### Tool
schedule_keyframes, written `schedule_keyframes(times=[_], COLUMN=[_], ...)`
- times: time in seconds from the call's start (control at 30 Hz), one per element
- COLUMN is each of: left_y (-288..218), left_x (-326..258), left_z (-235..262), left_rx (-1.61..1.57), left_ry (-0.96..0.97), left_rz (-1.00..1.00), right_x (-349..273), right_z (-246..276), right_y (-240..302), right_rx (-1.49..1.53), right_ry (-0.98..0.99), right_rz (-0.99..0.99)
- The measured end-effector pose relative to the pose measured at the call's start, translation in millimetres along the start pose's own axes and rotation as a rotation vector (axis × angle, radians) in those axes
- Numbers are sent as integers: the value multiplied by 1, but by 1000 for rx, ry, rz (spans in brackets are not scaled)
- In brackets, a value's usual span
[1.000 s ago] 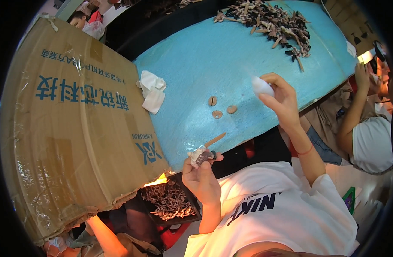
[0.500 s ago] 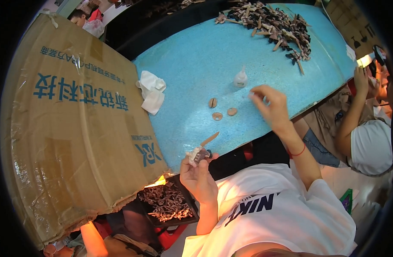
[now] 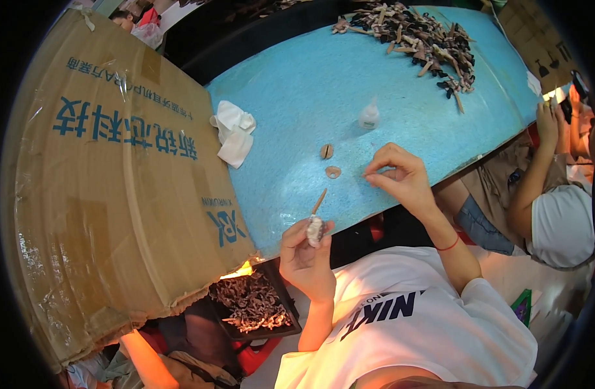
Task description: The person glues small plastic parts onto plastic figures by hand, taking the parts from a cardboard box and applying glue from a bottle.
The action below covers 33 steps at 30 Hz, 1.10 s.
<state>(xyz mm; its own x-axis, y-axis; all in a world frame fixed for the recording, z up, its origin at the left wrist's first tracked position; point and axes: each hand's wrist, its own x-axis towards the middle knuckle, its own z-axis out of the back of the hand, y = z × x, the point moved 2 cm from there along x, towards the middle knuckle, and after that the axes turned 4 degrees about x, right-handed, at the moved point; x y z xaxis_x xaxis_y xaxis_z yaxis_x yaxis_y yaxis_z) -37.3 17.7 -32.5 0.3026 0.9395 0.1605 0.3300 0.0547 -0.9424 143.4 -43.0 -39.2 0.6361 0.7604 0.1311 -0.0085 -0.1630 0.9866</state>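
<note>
My left hand (image 3: 308,259) is closed around a small pale-and-dark figure (image 3: 315,231), held upright near the table's front edge. A thin brown stick-like part (image 3: 319,201) juts up from that figure. To its right, my right hand (image 3: 401,178) hovers over the blue tabletop with thumb and forefinger pinched. The small round brown piece between those fingertips is almost wholly hidden. Two more brown round pieces lie left of the right hand: a slotted one (image 3: 326,151) and a flat one with a hole (image 3: 333,172). Behind them stands a small white squeeze bottle (image 3: 369,115) with a pointed tip.
A large cardboard box (image 3: 122,188) walls off the left side, with crumpled white tissue (image 3: 234,133) beside it. Many small brown, black and pale parts (image 3: 424,45) are heaped at the far right. A dark tray (image 3: 252,305) of similar pieces sits below. Another person (image 3: 560,220) is at the right.
My right hand has come left and down, its fingers closing; one round brown piece has gone from the table. The figure in my left hand has been turned more upright.
</note>
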Motion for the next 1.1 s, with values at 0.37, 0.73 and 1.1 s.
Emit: schedule_keyframes(times=[0.37, 0.73, 1.1], left_y=[0, -3, -14], left_x=[4, 2, 11], left_z=[-2, 3, 0], left_rx=[325, 504, 605], left_ry=[70, 135, 204], left_rz=[-323, -494, -647], right_x=[-23, -24, -22], right_z=[-22, -34, -34], right_y=[50, 51, 49], right_rx=[407, 446, 455], right_ry=[253, 282, 292], right_rz=[-178, -432, -459])
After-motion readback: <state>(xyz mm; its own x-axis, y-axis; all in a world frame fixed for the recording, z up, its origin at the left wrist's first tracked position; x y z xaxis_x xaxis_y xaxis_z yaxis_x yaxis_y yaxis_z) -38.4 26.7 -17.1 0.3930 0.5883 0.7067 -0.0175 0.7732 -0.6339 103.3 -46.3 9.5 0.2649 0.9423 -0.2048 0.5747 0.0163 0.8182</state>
